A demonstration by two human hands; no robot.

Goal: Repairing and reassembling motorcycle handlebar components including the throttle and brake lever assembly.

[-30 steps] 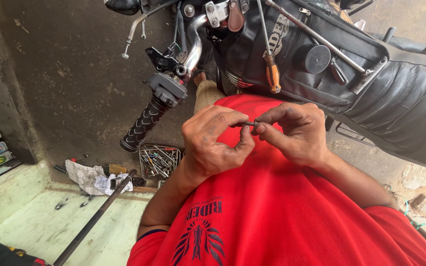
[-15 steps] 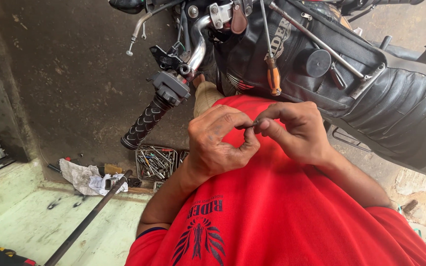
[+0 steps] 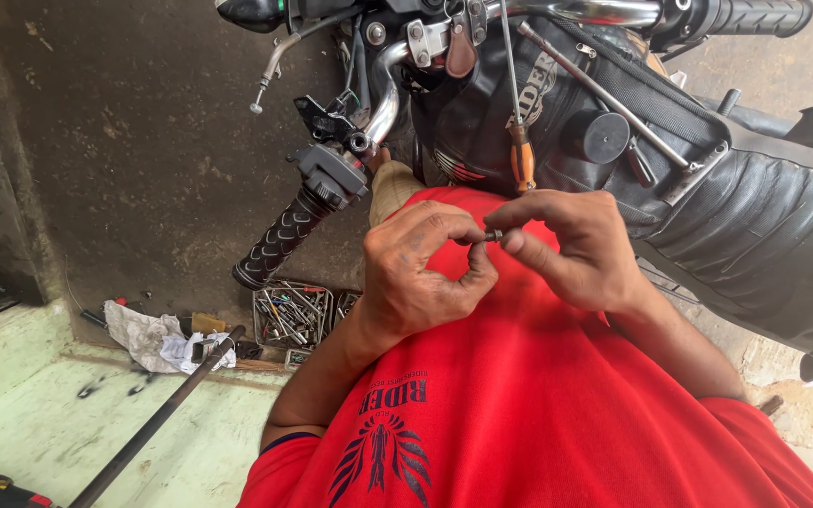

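Both hands meet in front of the red shirt [image 3: 538,414], just below the black motorcycle tank bag [image 3: 557,103]. The left hand [image 3: 421,273] and right hand [image 3: 576,249] each pinch one small dark metal bolt [image 3: 491,235] between thumb and forefinger, fingertips closed on it. Its long axis runs nine to three o'clock, the left hand at nine, the right at three, equally near. A tray of loose metal tools [image 3: 292,315] sits on the floor at eight o'clock.

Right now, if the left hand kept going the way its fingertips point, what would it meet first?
The left hand points toward the right hand. It would first meet the small metal part pinched between both, then the right hand's fingertips just behind it.
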